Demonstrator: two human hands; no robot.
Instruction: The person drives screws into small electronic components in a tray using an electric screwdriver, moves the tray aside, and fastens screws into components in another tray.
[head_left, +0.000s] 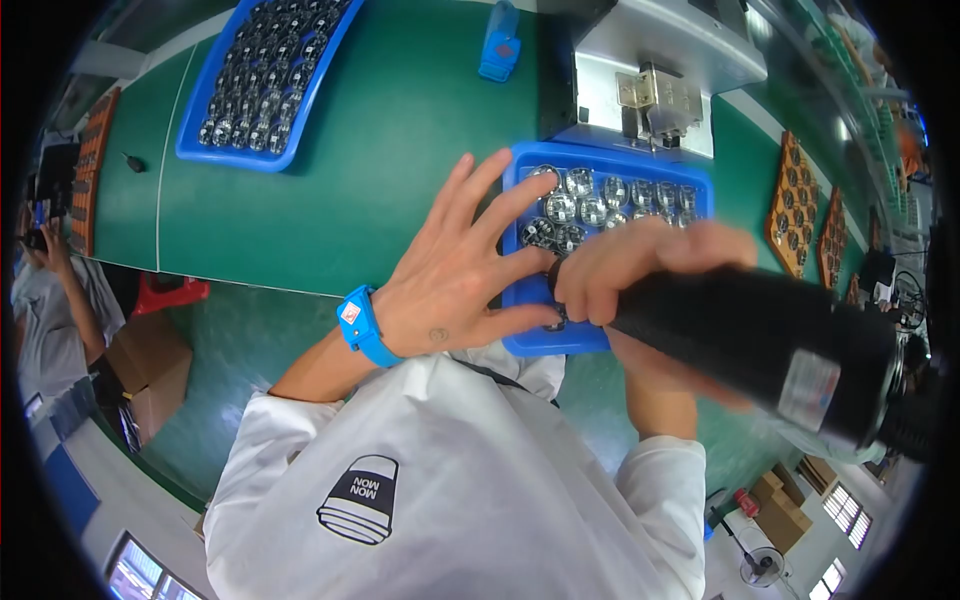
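My left hand (465, 270), with a blue strap (366, 326) on its wrist, reaches over the left side of a blue tray (515, 340). Its fingers are spread, with fingertips at the round clear-and-dark parts (561, 208) in the tray. My right hand (640, 262) is wrapped round a large black cylindrical tool (750, 320), held above the tray's right front part. The tool's narrow end points left, towards my left hand; its tip is hidden behind the fingers. Motion blurs part of my right hand.
A second blue tray (185, 140) of similar parts lies at the back left. Behind the near tray stands a metal fixture (665, 105); a small blue object (500, 55) is left of it. Orange boards (795, 205) hold parts at right. Another person (65, 310) is at far left.
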